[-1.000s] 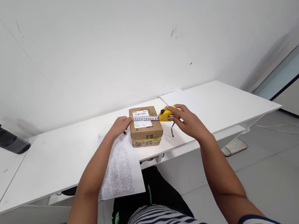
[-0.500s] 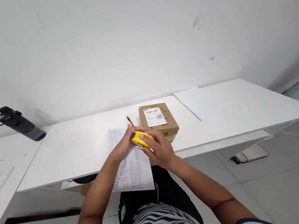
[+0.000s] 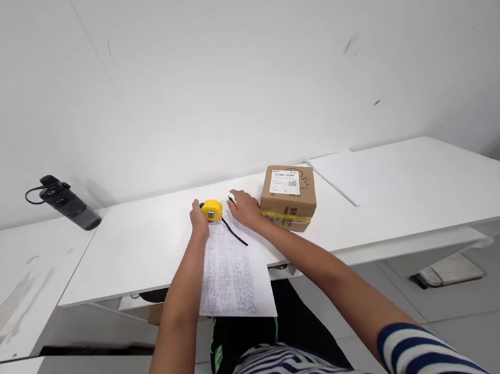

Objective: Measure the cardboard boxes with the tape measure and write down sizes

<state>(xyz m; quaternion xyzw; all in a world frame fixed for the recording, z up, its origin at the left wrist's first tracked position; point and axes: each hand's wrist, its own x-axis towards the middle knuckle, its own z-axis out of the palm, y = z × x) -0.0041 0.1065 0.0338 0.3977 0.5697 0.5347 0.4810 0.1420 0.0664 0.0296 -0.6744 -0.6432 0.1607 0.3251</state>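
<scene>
My left hand [image 3: 198,220] is closed around the side of a yellow tape measure [image 3: 212,209], just above the top of a handwritten sheet of paper [image 3: 229,274]. A black wrist strap [image 3: 235,231] trails from the tape measure across the sheet. Just to the right, my right hand [image 3: 246,209] has its fingers curled on a pen [image 3: 232,200]; only a small dark part of it shows. Beside that hand stands a taped cardboard box [image 3: 288,199] with a white label on top. The paper's lower end hangs over the table's front edge.
A dark water bottle [image 3: 70,204] stands on the left against the wall. White sheets [image 3: 333,179] lie behind and right of the box on the white table [image 3: 403,205]. Below, a flat pale object [image 3: 451,271] rests on the floor.
My hands have moved apart. The tape measure is now in my left hand alone, lowered toward the paper with its strap hanging loose. My right hand has let go of it and taken the pen.
</scene>
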